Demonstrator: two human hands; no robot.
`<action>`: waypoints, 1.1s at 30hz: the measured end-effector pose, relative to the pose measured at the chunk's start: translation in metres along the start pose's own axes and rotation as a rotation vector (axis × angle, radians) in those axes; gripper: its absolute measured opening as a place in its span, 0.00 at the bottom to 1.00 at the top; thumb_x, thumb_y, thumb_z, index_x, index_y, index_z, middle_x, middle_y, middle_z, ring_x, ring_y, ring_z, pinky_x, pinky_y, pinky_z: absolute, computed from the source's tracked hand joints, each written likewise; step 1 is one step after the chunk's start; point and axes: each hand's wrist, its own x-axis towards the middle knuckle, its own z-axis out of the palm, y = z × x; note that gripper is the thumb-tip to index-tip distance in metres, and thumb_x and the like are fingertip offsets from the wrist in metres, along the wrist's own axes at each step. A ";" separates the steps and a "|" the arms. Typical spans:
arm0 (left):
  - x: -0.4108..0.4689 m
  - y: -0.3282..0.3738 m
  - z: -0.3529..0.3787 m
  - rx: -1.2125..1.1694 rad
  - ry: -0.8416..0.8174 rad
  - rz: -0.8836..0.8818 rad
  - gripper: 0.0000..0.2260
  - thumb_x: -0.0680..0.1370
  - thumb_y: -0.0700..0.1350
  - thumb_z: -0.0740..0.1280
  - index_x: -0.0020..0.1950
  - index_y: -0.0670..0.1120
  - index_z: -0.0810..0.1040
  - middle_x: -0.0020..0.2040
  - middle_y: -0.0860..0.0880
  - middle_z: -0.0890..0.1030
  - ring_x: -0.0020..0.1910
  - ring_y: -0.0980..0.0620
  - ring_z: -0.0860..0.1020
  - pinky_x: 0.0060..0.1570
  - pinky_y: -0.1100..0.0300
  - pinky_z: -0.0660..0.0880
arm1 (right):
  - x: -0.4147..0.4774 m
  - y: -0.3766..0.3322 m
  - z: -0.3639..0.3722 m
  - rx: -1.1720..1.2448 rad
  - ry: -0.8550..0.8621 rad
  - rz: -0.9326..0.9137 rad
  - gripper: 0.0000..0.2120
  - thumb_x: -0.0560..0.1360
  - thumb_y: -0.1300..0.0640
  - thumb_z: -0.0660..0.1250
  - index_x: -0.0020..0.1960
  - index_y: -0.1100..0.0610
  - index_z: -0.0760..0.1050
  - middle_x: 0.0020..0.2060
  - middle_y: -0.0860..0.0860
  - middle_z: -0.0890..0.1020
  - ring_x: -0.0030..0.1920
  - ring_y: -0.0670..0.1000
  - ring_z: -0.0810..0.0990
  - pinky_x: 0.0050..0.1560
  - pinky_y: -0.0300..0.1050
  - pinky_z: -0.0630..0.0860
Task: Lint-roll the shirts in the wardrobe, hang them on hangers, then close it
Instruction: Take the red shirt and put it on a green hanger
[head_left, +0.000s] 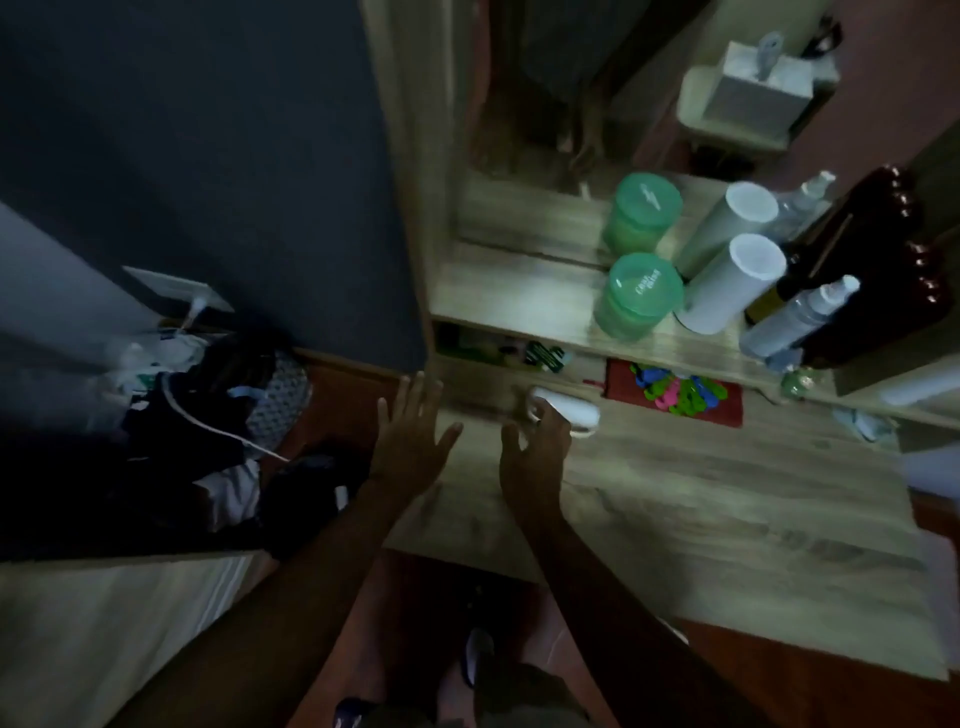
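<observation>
A white lint roller (569, 409) lies on the lower shelf of a wooden dresser (701, 493), close under the upper ledge. The fingers of my right hand (535, 457) lie over the roller's left end, with the thumb spread away from it; I see no closed grip. My left hand (410, 441) hovers flat with its fingers spread at the dresser's left front corner and holds nothing. A heap of dark and white clothes (208, 415) lies on the floor to the left. No hanger is in view.
The upper ledge carries a green jar (636, 293), a white cylinder (727, 288), a spray bottle (800, 322) and a dark bottle (862, 280) in front of a mirror (545, 104). A red tray of coloured clips (675, 397) sits right of the roller. A wooden panel (104, 634) stands at the lower left.
</observation>
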 end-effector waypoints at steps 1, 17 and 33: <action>-0.009 -0.011 -0.021 -0.011 0.048 -0.014 0.35 0.78 0.66 0.49 0.79 0.46 0.62 0.80 0.42 0.60 0.79 0.41 0.56 0.73 0.34 0.52 | -0.004 -0.018 0.007 0.023 -0.032 -0.077 0.20 0.76 0.59 0.68 0.67 0.61 0.73 0.64 0.59 0.77 0.67 0.58 0.72 0.69 0.49 0.65; -0.409 -0.211 -0.488 0.299 1.163 -0.282 0.29 0.80 0.61 0.58 0.76 0.45 0.67 0.78 0.43 0.63 0.79 0.45 0.57 0.76 0.41 0.58 | -0.298 -0.534 0.070 0.612 -0.567 -1.281 0.15 0.79 0.60 0.65 0.66 0.56 0.75 0.59 0.49 0.75 0.61 0.48 0.75 0.63 0.53 0.75; -0.710 -0.303 -0.684 0.663 1.097 -0.814 0.45 0.66 0.75 0.55 0.76 0.49 0.66 0.73 0.44 0.69 0.72 0.44 0.66 0.66 0.44 0.70 | -0.577 -0.783 0.102 0.169 -0.645 -1.954 0.28 0.74 0.48 0.69 0.72 0.45 0.65 0.68 0.51 0.68 0.69 0.54 0.66 0.68 0.56 0.69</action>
